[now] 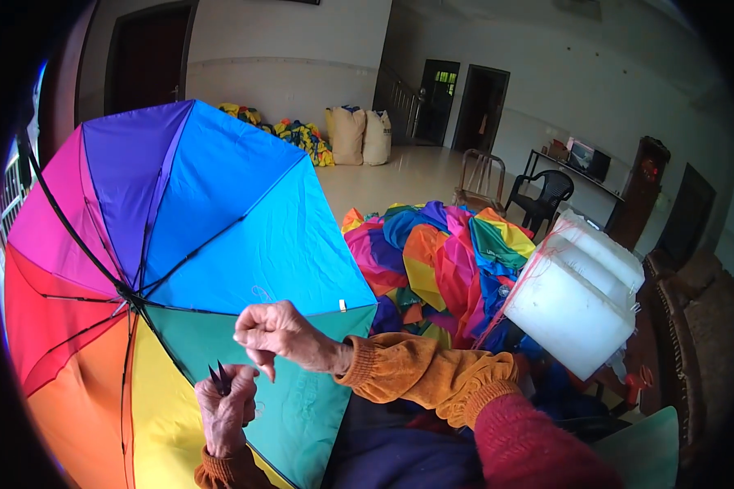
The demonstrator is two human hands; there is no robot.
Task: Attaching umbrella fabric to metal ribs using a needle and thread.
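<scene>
A rainbow umbrella [236, 175] lies spread with its ribbed inner side facing me, its dark shaft [65, 216] rising to the upper left. Over the green panel [302, 407], my right hand [294, 334] is closed in a pinch; whatever it grips is too small to make out. A fine loop of thread [261, 292] shows just above that hand. Lower down, beside the yellow panel [159, 391], my left hand [227, 399] is closed around small thread snips [219, 376], their two dark points sticking up. The two hands are close but apart.
A heap of colourful umbrella cloth [440, 261] lies beyond my right arm. Right of it is a white foam box [575, 293] with red threads hanging over its side. A black chair [542, 196] and stuffed sacks [359, 134] stand farther back.
</scene>
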